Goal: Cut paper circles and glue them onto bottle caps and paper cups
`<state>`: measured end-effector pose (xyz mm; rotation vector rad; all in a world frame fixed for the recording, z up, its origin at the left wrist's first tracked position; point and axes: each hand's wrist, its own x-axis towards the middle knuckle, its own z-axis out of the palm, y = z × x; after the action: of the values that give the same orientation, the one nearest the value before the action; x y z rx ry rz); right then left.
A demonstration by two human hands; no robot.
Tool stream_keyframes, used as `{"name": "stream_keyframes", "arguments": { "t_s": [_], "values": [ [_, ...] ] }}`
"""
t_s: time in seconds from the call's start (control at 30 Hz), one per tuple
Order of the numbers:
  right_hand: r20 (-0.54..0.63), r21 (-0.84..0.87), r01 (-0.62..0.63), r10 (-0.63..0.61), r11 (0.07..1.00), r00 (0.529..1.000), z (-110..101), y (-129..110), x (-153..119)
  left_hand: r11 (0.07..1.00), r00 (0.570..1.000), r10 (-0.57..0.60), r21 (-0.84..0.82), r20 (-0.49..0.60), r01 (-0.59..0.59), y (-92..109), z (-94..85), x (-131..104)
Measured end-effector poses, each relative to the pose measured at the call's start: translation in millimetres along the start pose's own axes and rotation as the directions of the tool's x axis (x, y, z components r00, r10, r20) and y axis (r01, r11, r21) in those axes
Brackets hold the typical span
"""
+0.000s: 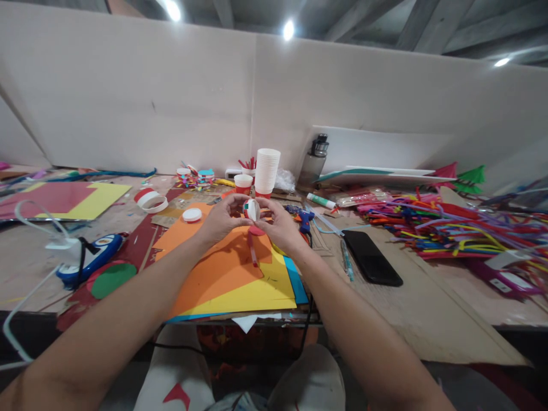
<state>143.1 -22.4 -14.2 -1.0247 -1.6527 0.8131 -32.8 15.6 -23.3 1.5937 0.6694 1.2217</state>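
Note:
Over the orange paper sheet (205, 274), both hands hold a small white round paper piece (252, 210) with red and green on its side. My left hand (225, 218) grips its left side with closed fingers. On the other side, the fingers of my right hand (279, 224) are closed on the same piece. Beneath them lies a red-tipped pen-like stick (253, 251). A white disc with a red rim (192, 215) rests left of my hands. Just behind them stand a stack of white paper cups (268, 170) and a red-and-white cup (243, 184).
To the right are a blue glue gun (305, 220), a glue stick (321, 200), a black phone (371, 258) and a pile of colourful pipe cleaners (432, 222). A blue device with a white cable (92, 257) and a green paper circle (113, 280) lie left.

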Motion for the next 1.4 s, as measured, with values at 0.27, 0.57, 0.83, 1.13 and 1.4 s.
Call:
{"name": "stream_keyframes", "arguments": {
  "t_s": [0.27,0.57,0.83,1.13,1.4],
  "values": [
    [0.003,-0.037,0.034,-0.034,0.999,0.999,0.3,0.3,-0.9,0.999,1.000,-0.016,-0.028,-0.004,0.016,-1.1,0.0,1.1],
    [-0.044,-0.078,0.021,-0.025,0.997,0.999,1.5,1.1,-2.8,1.000,0.999,-0.015,-0.025,0.029,0.016,-4.2,-2.5,1.5],
    [-0.041,-0.130,0.059,-0.065,0.990,0.997,4.2,0.5,-5.1,0.996,0.996,-0.055,-0.066,0.067,0.059,-1.6,-4.5,2.3],
    [-0.042,-0.163,0.101,-0.109,0.981,0.993,4.9,-2.5,-6.1,0.996,0.995,-0.057,-0.065,0.082,0.062,-2.3,-6.6,3.6],
    [-0.022,-0.192,0.101,-0.107,0.976,0.994,5.5,-8.4,-8.1,0.994,0.993,-0.081,-0.064,0.085,0.086,-1.1,-8.0,4.2]
  ]
}}
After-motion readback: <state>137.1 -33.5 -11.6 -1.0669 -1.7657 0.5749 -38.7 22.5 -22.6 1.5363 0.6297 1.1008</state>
